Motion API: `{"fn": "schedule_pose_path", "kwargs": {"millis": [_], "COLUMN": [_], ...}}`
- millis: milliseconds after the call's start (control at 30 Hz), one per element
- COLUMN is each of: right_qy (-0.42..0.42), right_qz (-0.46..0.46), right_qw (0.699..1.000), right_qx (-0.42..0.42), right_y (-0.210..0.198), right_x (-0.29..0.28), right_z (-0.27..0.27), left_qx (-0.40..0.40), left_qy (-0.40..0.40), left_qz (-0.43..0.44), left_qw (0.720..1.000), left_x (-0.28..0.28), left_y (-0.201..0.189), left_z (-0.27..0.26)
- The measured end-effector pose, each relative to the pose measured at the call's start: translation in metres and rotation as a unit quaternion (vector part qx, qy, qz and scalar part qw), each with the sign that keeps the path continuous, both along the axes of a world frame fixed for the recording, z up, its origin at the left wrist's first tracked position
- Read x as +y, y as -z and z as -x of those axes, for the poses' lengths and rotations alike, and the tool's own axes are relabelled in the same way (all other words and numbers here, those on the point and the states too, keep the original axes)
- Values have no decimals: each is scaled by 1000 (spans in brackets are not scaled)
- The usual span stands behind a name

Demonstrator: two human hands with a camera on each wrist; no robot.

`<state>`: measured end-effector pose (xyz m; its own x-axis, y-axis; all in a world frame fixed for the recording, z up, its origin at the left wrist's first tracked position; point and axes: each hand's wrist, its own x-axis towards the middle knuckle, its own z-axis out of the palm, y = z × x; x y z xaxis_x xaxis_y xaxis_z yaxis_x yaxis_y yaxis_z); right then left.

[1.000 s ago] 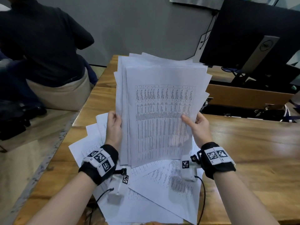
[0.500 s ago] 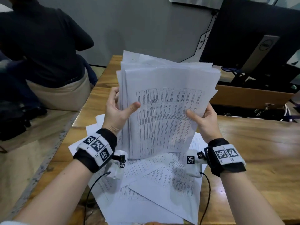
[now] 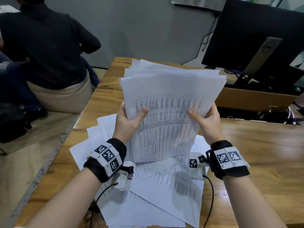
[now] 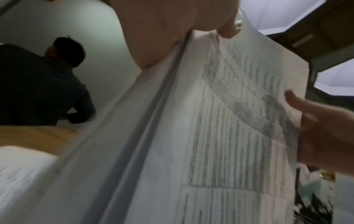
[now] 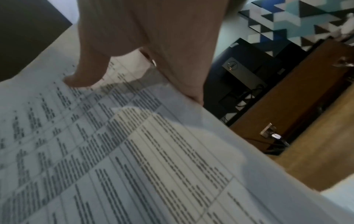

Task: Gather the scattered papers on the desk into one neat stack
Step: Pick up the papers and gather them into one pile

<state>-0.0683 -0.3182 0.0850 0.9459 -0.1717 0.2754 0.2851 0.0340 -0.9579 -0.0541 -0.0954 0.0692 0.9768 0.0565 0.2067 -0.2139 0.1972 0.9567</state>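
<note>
I hold a bundle of printed sheets (image 3: 171, 112) upright above the wooden desk (image 3: 263, 153), its bottom edge near the loose papers. My left hand (image 3: 130, 117) grips the bundle's left edge, thumb on the front page. My right hand (image 3: 204, 119) grips the right edge the same way. The sheets fan unevenly at the top. In the left wrist view the bundle (image 4: 220, 121) shows edge-on under my thumb. The right wrist view shows my thumb (image 5: 86, 75) pressed on the printed table. Several loose papers (image 3: 164, 191) lie scattered and overlapping on the desk below the bundle.
A person in a dark top (image 3: 44, 46) sits at the far left, back turned. A black monitor (image 3: 256, 35) on a stand fills the back right, with a cable gap (image 3: 256, 114) behind the desk. The desk's left edge (image 3: 54, 153) drops to the floor.
Both hands slid up the sides of the bundle and my left thumb came round onto the front page. The bundle tilted slightly clockwise and its top edges fanned further.
</note>
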Motion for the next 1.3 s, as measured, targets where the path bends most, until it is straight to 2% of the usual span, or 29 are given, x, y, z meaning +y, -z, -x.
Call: {"fn": "schedule_pose_path", "kwargs": {"millis": [167,267,367,467,533,600,700,933,1033,1133,1300], "right_qy": [23,31,20,23,51,71,81,71,75,51,37], "right_qz": [29,35,37,50,37,14,-21,32,22,14,3], "right_qw": [998,997,998,992,993,996,996,990,991,992,989], "right_qx": [-56,-56,36,112,100,54,-6,119,111,115,141], "right_y": [-24,-23,0,27,26,15,5,55,57,59,65], "right_x": [-1,-3,-4,-2,0,0,-1,2,-4,-4,3], "right_z": [-5,-8,-7,-3,-3,-4,-6,-2,-4,-3,-3], "left_qx": [-9,-29,11,84,72,23,-26,114,120,116,133], "left_qy": [-10,-50,-49,11,-13,-47,-45,3,1,33,28], "left_qz": [-32,-18,0,-73,-60,-29,-14,-77,-102,-131,-122], "left_qw": [999,998,999,994,995,998,999,990,988,984,983], "left_x": [-6,-8,-7,-8,-10,-11,-5,2,10,18,0], "left_y": [-19,-27,-10,12,10,-6,-21,42,47,47,46], "left_z": [-1,-8,-8,5,7,2,-11,-7,-6,-4,8]}}
